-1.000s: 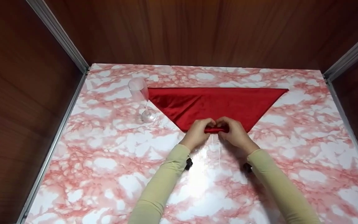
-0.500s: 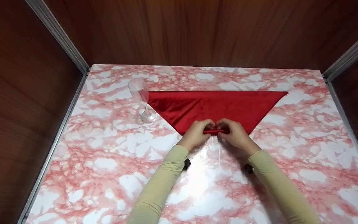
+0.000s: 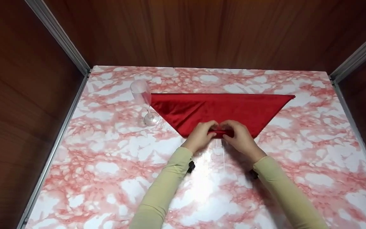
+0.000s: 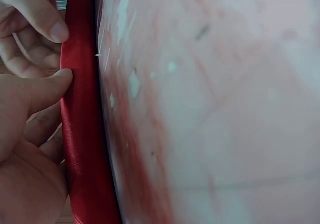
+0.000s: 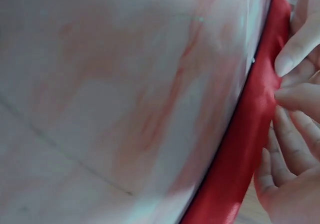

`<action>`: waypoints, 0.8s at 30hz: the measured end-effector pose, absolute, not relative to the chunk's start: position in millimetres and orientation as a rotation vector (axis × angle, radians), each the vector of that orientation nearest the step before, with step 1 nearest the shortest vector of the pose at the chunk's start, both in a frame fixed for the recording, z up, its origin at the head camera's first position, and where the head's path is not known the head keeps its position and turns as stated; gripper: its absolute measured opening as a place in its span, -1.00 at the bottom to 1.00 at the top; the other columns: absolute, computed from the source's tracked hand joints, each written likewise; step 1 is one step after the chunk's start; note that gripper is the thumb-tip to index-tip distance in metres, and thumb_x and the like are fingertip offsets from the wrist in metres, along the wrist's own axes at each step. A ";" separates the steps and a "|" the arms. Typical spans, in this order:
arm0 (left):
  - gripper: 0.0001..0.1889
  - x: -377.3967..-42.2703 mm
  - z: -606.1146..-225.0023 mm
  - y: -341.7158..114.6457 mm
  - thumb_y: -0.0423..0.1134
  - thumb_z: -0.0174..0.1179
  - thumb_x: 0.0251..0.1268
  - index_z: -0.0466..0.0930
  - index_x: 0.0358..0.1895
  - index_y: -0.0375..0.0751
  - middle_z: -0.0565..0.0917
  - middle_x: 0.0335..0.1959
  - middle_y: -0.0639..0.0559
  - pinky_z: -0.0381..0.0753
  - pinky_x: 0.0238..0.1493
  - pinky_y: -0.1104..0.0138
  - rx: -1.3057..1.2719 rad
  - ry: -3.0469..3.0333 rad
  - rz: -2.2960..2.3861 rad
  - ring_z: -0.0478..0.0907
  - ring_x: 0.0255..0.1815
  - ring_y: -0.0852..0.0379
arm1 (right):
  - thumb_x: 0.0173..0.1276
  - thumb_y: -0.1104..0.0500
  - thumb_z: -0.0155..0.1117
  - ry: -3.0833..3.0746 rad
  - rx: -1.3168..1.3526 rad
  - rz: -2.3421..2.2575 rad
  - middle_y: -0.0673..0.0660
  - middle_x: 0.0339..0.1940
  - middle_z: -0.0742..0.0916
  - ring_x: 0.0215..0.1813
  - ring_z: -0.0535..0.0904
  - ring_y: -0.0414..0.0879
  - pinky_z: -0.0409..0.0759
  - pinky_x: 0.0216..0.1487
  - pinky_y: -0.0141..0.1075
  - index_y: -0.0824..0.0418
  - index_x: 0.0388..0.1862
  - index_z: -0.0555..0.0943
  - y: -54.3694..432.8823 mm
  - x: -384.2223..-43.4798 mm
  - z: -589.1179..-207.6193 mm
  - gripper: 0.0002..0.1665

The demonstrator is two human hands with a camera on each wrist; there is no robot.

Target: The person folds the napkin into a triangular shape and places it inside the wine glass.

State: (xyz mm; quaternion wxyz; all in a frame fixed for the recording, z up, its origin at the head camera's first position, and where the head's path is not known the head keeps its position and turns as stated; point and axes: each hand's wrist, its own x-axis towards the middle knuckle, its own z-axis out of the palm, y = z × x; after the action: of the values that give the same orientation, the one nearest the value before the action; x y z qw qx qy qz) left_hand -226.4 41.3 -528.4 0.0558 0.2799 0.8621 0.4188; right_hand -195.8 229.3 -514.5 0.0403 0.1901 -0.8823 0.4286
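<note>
A red satin cloth napkin (image 3: 230, 108) lies flat as a wide trapezoid, its long edge at the far side and its short near edge rolled into a narrow band. At the middle of that band, my left hand (image 3: 200, 136) and right hand (image 3: 240, 137) sit close together and grip it with curled fingers. Both wrist views show the thumbs against the smooth red roll (image 4: 85, 129), the fingers partly hidden behind it. In the right wrist view, the roll (image 5: 250, 114) runs diagonally past the thumb tips.
A clear stemmed glass (image 3: 141, 92) stands upright by the napkin's left corner, overlapping it in view. The table (image 3: 106, 178) has a pink-and-white marbled top. Dark wood panels (image 3: 189, 35) enclose its back and sides.
The napkin's far edge has shifted slightly toward me, mostly in the first half second. Both hands stay at the near roll, with small finger and thumb movements.
</note>
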 end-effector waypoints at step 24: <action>-0.70 -228.2 -527.8 41.2 -0.49 0.34 0.08 0.62 -0.08 -0.27 0.67 -0.12 -0.01 0.41 0.09 0.46 0.814 2.657 1.416 0.54 0.01 0.15 | 0.05 0.55 0.31 -2.759 0.536 1.341 0.17 -0.23 0.68 -0.09 0.58 0.01 0.52 0.00 -0.12 0.32 0.02 0.56 234.9 -200.3 -521.1 -0.50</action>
State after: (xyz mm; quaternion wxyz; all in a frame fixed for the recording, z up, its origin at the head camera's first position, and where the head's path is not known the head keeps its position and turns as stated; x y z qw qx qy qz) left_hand -228.2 41.2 -527.8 0.0115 0.2610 0.8518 0.4540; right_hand -200.3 234.9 -521.1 0.0136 0.1721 -0.8859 0.4305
